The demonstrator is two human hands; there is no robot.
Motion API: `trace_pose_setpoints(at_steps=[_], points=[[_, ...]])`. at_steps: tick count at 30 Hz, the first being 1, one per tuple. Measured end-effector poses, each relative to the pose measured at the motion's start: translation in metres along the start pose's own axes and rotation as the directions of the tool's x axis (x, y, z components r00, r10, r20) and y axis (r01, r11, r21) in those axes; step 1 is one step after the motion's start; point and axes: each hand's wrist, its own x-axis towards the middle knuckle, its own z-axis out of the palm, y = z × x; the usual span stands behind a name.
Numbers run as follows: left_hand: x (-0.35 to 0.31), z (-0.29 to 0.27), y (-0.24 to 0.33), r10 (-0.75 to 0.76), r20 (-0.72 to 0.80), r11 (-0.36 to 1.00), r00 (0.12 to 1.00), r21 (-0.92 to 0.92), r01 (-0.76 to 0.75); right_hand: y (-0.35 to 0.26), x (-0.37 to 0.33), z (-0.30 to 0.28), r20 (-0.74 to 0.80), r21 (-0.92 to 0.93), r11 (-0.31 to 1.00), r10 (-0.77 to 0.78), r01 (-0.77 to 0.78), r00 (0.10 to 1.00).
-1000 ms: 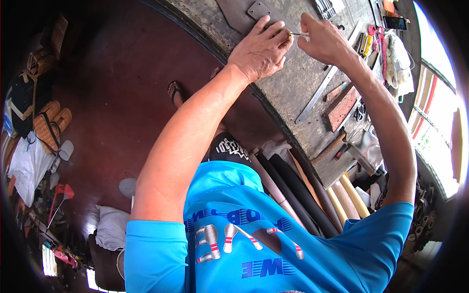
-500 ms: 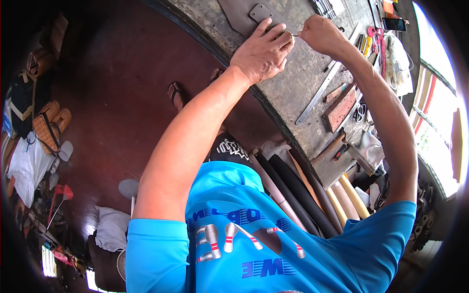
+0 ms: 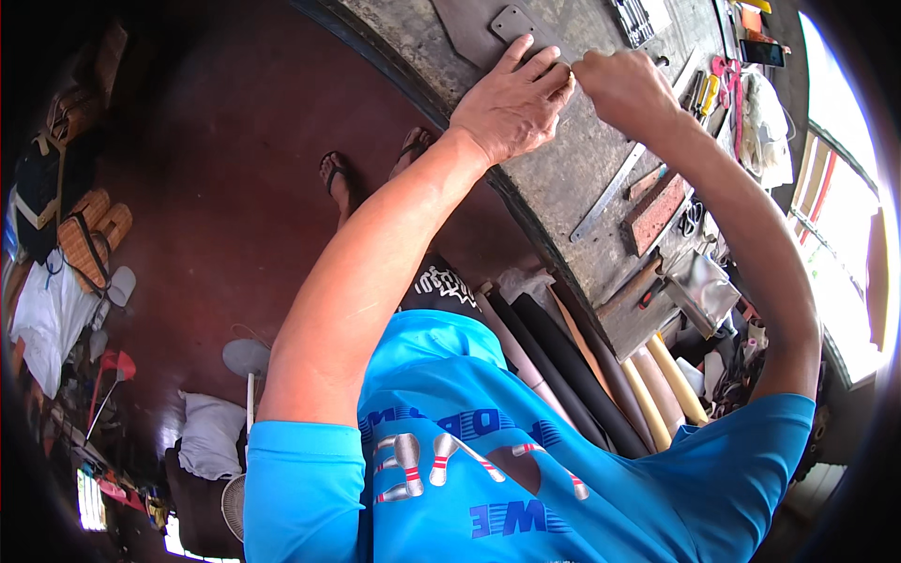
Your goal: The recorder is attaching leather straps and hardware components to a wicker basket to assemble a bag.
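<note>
A dark brown strap-like piece (image 3: pixel 511 22) with a rounded end and small holes lies over a larger brown sheet (image 3: pixel 466 30), both looking like leather, at the bench's far edge. My left hand (image 3: pixel 514 105) bends over the strap, its outer fingers stretched along it and the nearer ones curled at its end. My right hand (image 3: pixel 627 92) is closed in a fist, its fingertips meeting the left fingers. A thin metal shaft showed between the hands a moment ago; the fingers hide it now.
On the worn bench (image 3: pixel 554 183) lie a steel ruler (image 3: pixel 608 192), a reddish block (image 3: pixel 655 214), black-handled scissors (image 3: pixel 692 218), yellow-handled tools (image 3: pixel 708 94), pink scissors (image 3: pixel 725 70) and a phone (image 3: pixel 762 53). Rolled sheets (image 3: pixel 554 352) stand beneath its near edge.
My right fist has turned and come closer to the left fingers, covering the thin metal shaft. My left hand keeps its place on the strap. The whole view has shifted slightly.
</note>
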Motion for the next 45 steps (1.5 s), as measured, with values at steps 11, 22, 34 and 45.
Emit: trace_pose_setpoints(at_steps=[11, 22, 34, 45], points=[[-0.001, 0.003, 0.000, -0.008, -0.074, 1.000, 0.997, -0.006, 0.007, 0.007, 0.013, -0.011, 0.146, 0.477, 0.777, 0.391, -0.411, 0.909], [-0.005, 0.001, -0.001, -0.004, -0.064, 1.000, 0.998, -0.024, 0.002, -0.003, -0.003, -0.013, 0.103, -0.180, 0.967, -0.166, 0.183, 0.981], [-0.007, -0.001, -0.002, -0.068, -0.157, 0.995, 0.985, -0.080, 0.056, 0.010, 0.012, 0.004, 0.366, 0.478, 0.733, 0.335, -0.484, 0.869], [-0.006, 0.003, -0.004, -0.214, -0.253, 0.975, 0.943, -0.109, 0.192, -0.003, -0.008, -0.015, 0.002, -0.193, 0.955, -0.229, 0.225, 0.973]])
